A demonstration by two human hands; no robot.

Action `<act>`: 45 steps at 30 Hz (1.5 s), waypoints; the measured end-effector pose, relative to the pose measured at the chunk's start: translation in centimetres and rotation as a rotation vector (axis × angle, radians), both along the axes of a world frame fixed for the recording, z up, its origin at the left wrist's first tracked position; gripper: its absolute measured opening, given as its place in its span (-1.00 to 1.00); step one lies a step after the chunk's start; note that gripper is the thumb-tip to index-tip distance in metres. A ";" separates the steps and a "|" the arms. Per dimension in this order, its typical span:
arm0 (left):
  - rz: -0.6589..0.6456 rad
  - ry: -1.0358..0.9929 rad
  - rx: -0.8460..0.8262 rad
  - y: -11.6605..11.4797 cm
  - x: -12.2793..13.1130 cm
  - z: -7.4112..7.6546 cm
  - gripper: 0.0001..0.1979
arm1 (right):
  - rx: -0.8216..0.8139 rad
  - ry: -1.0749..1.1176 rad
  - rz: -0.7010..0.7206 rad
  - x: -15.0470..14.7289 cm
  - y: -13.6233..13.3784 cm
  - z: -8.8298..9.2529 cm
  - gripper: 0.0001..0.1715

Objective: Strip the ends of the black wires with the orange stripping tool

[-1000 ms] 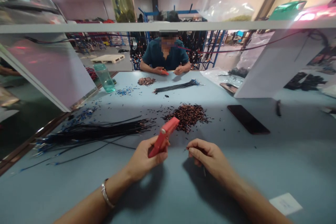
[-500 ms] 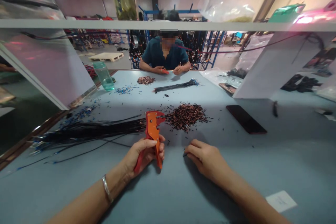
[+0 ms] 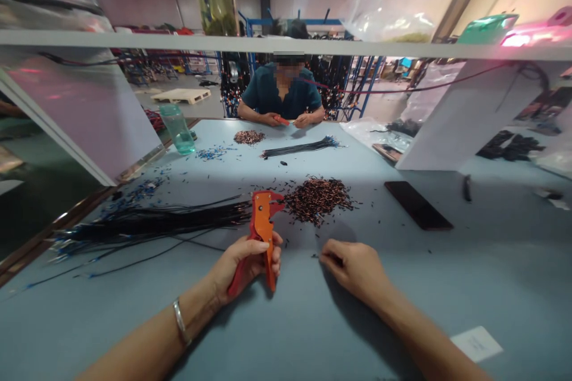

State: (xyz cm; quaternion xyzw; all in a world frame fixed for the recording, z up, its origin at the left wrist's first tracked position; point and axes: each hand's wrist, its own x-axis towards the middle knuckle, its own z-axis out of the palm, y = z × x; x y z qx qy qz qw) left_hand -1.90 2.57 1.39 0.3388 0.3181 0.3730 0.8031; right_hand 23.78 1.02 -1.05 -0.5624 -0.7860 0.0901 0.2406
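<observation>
My left hand (image 3: 257, 259) is wrapped round the orange and red handles of a wire stripper (image 3: 263, 223), its jaws pointing up and to the right. Behind and left of the tool lies a bundle of black wires (image 3: 165, 220) with blue tips at the far left end. To the right of the jaws is a heap of short black and copper offcuts (image 3: 318, 197). My right hand (image 3: 351, 262) rests low over the table, thumb and fingers pressed together. A tiny dark piece (image 3: 314, 256) is right by its fingertips; whether they grip anything is hidden.
A phone (image 3: 419, 205) and a white paper label (image 3: 477, 343) lie on the right. Across the table a person (image 3: 281, 92) holds a red tool, near a second wire bundle (image 3: 301, 146). A green bottle (image 3: 177, 130) stands back left. A shelf (image 3: 286, 43) spans above the table.
My right hand has shifted slightly right, its fingers curling closer together, and the tiny dark piece shows more plainly beside the fingertips. My left hand keeps its hold on the wire stripper.
</observation>
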 end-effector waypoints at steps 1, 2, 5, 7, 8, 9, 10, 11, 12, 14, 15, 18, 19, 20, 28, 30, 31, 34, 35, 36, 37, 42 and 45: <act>0.000 0.003 0.000 0.0 0.0 0.0 -0.72 | 0.008 0.000 -0.061 0.1 0.2 -0.1 -0.82; 0.002 0.008 0.000 0.0 0.0 0.0 -0.72 | 0.018 0.009 -0.118 0.2 0.3 -0.1 -0.80; 0.008 0.026 0.004 0.1 0.0 0.0 -0.72 | 0.022 0.044 -0.179 0.3 0.5 0.1 -0.74; 0.002 0.030 0.011 0.0 0.0 0.0 -0.71 | -0.034 0.115 -0.135 0.2 0.3 0.6 -0.72; -0.004 0.030 0.014 -0.1 0.1 0.0 -0.71 | -0.079 0.168 -0.098 0.0 0.1 0.9 -0.72; -0.015 0.027 0.018 -0.2 0.1 0.1 -0.70 | -0.131 0.228 -0.057 -0.1 -0.1 1.2 -0.72; -0.030 0.024 0.020 -0.4 0.2 0.1 -0.70 | -0.184 0.289 -0.018 -0.3 -0.2 1.5 -0.73; -0.048 0.022 0.021 -0.5 0.2 0.1 -0.69 | -0.233 0.346 0.016 -0.4 -0.4 1.7 -0.73; -0.067 0.018 0.022 -0.7 0.3 0.2 -0.68 | -0.271 0.393 0.044 -0.5 -0.5 2.0 -0.73; -0.106 0.010 0.025 -1.1 0.5 0.2 -0.67 | -0.342 0.488 0.095 -0.5 -0.7 2.3 -0.72; -0.121 0.008 0.028 -1.3 0.6 0.3 -0.67 | -0.377 0.542 0.116 -0.5 -0.7 2.4 -0.71; -0.149 0.014 0.051 -1.7 0.9 0.3 -0.65 | -0.475 0.696 0.150 -0.4 -0.8 2.6 -0.74; -0.151 0.019 0.069 -1.8 1.0 0.3 -0.65 | -0.499 0.736 0.148 -0.4 -0.9 2.6 -0.76; -0.147 0.026 0.095 -1.8 1.0 0.3 -0.65 | -0.515 0.765 0.139 -0.4 -0.9 2.7 -0.78; -0.060 0.218 0.415 -2.0 0.8 0.7 -0.63 | -0.504 0.899 0.062 -0.9 -1.4 2.7 -0.70; -0.021 0.342 0.545 -2.1 0.7 0.8 -0.68 | -0.554 0.968 0.053 -1.0 -1.4 2.7 -0.67; 0.004 0.413 0.626 -2.2 0.7 0.8 -0.72 | -0.585 0.999 0.048 -1.1 -1.4 2.8 -0.65; 0.057 0.598 0.894 -2.3 0.8 0.7 -0.73 | -0.659 1.069 0.021 -1.4 -1.4 3.0 -0.59; 0.052 0.640 0.969 -2.4 0.9 0.6 -0.70 | -0.669 1.087 0.009 -1.5 -1.4 3.1 -0.57; 0.032 0.672 1.024 -2.4 0.9 0.6 -0.66 | -0.672 1.103 -0.003 -1.6 -1.4 3.2 -0.56; 0.006 0.694 1.060 -2.4 1.0 0.5 -0.64 | -0.668 1.115 -0.012 -1.6 -1.4 3.2 -0.56; -0.061 0.631 1.086 -2.6 1.1 1.2 -0.69 | -0.521 1.135 -0.018 -1.3 -1.4 3.1 -0.62; -0.180 0.478 0.825 -3.0 1.0 1.6 -0.72 | -0.375 1.086 -0.017 -0.8 -1.7 3.2 -0.66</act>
